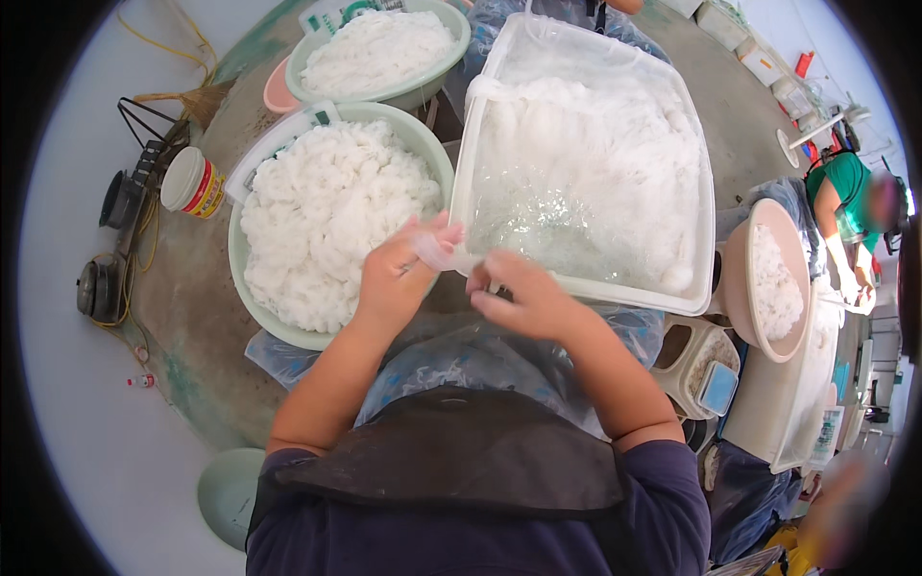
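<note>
My left hand [392,276] is above the right rim of a green basin [246,298] heaped with white fluffy fibre [336,206]. A small, translucent wisp of wet white fibre [434,252] lies across its bent fingers. My right hand [523,293] is close beside it, fingers curled toward the same wisp; some blur hides the exact grip. Both hands are at the near left corner of a white rectangular tub [703,221], which holds water and a thick spread of white fibre [595,154].
A second green basin of fibre [379,53] stands farther off. At left are a white bucket [182,180] and yellow cords [152,235]; an empty green basin [223,499] sits nearer. At right are a pink basin [740,288], a stool [680,363] and a person in green [834,206].
</note>
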The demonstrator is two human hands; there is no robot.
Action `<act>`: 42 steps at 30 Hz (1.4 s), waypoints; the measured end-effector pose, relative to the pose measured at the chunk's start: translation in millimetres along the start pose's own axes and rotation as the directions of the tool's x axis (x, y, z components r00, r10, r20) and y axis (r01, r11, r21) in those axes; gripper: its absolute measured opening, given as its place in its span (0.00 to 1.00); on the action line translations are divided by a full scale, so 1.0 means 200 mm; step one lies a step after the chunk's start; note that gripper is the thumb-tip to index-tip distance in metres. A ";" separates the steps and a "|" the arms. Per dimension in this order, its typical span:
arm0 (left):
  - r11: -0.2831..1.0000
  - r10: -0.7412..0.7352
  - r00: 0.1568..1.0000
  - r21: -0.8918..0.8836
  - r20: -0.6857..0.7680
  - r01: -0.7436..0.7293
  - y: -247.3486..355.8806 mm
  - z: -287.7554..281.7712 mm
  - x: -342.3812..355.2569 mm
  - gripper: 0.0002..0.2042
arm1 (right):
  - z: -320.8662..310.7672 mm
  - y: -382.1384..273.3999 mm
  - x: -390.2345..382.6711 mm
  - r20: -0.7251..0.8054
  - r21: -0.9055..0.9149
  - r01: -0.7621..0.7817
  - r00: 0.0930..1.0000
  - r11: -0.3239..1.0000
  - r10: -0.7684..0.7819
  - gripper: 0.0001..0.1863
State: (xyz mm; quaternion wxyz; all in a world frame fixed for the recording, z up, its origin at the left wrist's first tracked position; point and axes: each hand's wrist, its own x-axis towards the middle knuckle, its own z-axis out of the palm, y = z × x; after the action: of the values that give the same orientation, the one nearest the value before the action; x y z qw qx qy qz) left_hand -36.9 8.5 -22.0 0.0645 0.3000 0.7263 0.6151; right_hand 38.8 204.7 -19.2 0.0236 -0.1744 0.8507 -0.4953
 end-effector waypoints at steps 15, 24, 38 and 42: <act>0.850 0.238 0.917 0.389 0.321 -0.356 0.11 -0.03 0.03 0.05 | -0.03 0.00 0.00 -0.105 0.009 -0.078 0.991 0.997 0.078 0.08; 0.716 -0.259 0.956 -0.638 0.135 0.284 0.21 0.07 0.00 0.09 | -0.06 -0.02 0.01 -0.094 -0.118 -0.022 0.996 0.993 0.011 0.13; 0.881 0.166 0.891 0.342 0.423 -0.327 0.15 0.11 0.12 0.15 | -0.18 -0.22 -0.01 0.025 0.512 0.117 0.988 0.851 -0.151 0.13; 0.958 0.211 0.879 -0.271 0.428 -0.098 0.17 0.18 0.04 0.16 | -0.15 -0.14 -0.03 -0.243 0.862 0.177 0.966 0.475 0.082 0.10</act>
State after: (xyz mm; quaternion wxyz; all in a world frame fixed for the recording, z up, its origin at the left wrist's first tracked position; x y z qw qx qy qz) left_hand -15.2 44.9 3.2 0.2182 0.4820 0.5847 0.6149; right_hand 45.4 219.7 18.5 -0.0122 -0.0972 0.4675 -0.8786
